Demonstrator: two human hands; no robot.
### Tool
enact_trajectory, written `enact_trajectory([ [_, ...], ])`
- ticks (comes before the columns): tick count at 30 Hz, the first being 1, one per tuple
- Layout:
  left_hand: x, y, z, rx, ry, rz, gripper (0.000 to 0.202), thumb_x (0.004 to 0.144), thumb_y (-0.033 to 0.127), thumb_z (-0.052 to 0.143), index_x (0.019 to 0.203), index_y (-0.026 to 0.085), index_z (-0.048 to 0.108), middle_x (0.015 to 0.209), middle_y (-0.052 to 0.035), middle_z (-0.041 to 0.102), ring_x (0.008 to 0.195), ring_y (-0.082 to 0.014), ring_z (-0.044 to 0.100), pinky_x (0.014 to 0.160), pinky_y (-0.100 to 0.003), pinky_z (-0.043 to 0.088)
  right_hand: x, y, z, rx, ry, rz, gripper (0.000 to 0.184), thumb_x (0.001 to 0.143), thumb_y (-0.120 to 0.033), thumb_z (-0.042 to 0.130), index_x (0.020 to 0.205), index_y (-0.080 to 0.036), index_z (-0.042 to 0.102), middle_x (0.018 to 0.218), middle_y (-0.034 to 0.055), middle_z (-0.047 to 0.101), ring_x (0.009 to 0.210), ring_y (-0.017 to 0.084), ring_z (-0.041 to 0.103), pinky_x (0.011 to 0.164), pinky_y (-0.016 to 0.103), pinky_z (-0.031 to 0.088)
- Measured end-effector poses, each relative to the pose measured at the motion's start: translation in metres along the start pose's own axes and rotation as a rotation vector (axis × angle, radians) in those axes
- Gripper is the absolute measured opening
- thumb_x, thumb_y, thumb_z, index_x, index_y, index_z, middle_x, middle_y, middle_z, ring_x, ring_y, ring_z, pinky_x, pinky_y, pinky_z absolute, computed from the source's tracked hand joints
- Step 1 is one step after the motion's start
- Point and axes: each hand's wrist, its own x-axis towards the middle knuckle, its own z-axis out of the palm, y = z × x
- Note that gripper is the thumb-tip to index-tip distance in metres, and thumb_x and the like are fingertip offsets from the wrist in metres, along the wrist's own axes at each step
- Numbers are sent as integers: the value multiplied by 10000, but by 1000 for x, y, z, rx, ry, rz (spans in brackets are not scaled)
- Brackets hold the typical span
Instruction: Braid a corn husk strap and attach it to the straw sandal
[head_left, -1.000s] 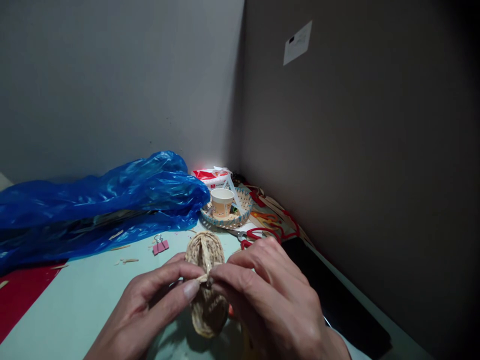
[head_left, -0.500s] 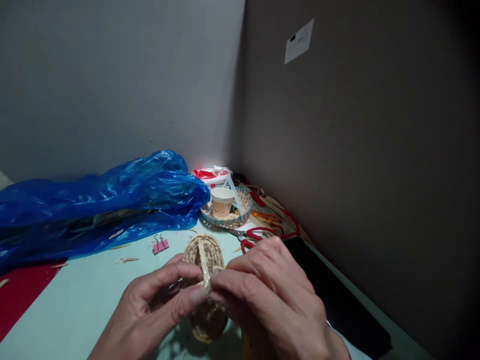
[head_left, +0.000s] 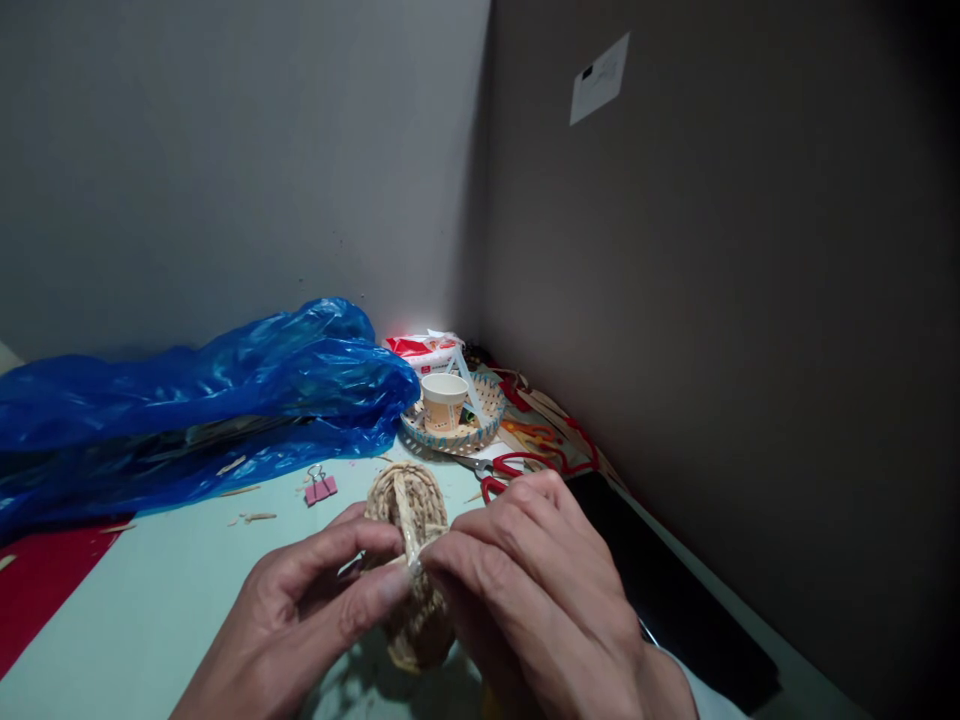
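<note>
A small woven straw sandal (head_left: 420,630) is held up over the table, its oval sole facing me and a braided strap (head_left: 406,510) running down its middle. My left hand (head_left: 307,590) grips the sandal from the left, with the thumb against the spot where the straps meet. From the right, the fingertips of my right hand (head_left: 540,580) pinch at that same joint, which looks shiny. The fingers are closed together there, and whatever small piece lies between the right fingertips is mostly hidden.
Blue plastic sheeting (head_left: 202,390) lies along the back left. Beyond the sandal are a pink binder clip (head_left: 321,490), red-handled scissors (head_left: 495,466) and a woven tray (head_left: 487,410) with a paper cup (head_left: 445,402). A black flat object (head_left: 697,590) lies at right, beside the wall.
The sandal's lower end has tilted slightly upward. Both hands keep their hold at the strap joint, and the right hand has shifted very slightly left.
</note>
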Motion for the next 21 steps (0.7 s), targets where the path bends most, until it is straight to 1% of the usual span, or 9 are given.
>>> enact_trajectory([
  [2,0,0,0,8,1,8,223,589,433,855,679,253,758,999,-23,744,1042,-296,643,703,-249,559,0,1,-1,-19,4,-13,141,882,-83,534,838,-144,653,707,18,639,627,146,527,656,333,362],
  [5,1,-1,0,20,-30,-5,220,609,430,844,692,248,754,888,-10,741,857,-246,681,706,-265,554,0,3,-1,-59,-26,-46,148,867,-70,517,865,-130,653,710,30,644,625,153,511,648,340,356],
  [6,1,-1,0,20,-41,2,211,615,423,842,690,247,753,866,-5,735,828,-234,679,711,-266,549,0,3,-1,-71,-33,-61,150,868,-70,513,869,-121,653,707,35,644,623,154,502,642,341,353],
  [10,4,-1,2,31,-56,38,205,592,404,859,659,238,759,861,-6,732,868,-237,668,699,-245,523,1,5,-1,-98,-15,-140,196,906,-91,482,803,-115,648,677,33,626,611,149,481,632,341,353],
  [12,5,-1,4,53,-44,39,208,571,398,868,633,230,762,865,-17,742,899,-261,669,716,-265,528,1,5,-1,-117,3,-153,234,923,-108,465,781,-126,649,664,25,608,608,147,482,630,337,351],
  [15,7,-1,3,95,-20,52,179,585,386,856,620,231,772,905,-34,764,961,-292,668,772,-299,533,1,5,0,-162,16,-151,196,898,-97,500,804,-139,667,655,11,593,599,138,481,622,324,350],
  [17,9,-3,0,144,-40,46,169,623,404,834,655,245,790,899,-36,771,941,-285,674,768,-296,531,0,5,0,-175,35,-136,176,874,-84,520,806,-151,667,650,6,593,591,135,472,619,320,350],
  [19,11,-5,-5,190,-89,40,172,654,427,814,684,258,801,899,-32,770,926,-273,673,754,-283,525,0,6,1,-151,43,-124,168,878,-108,506,810,-145,654,651,14,586,588,139,455,609,325,343],
  [21,13,-7,-9,206,-131,41,176,677,441,801,707,267,808,900,-27,765,921,-261,668,753,-271,514,-1,6,0,-97,1,-111,168,881,-138,481,803,-129,629,662,27,573,599,149,442,603,333,337],
])
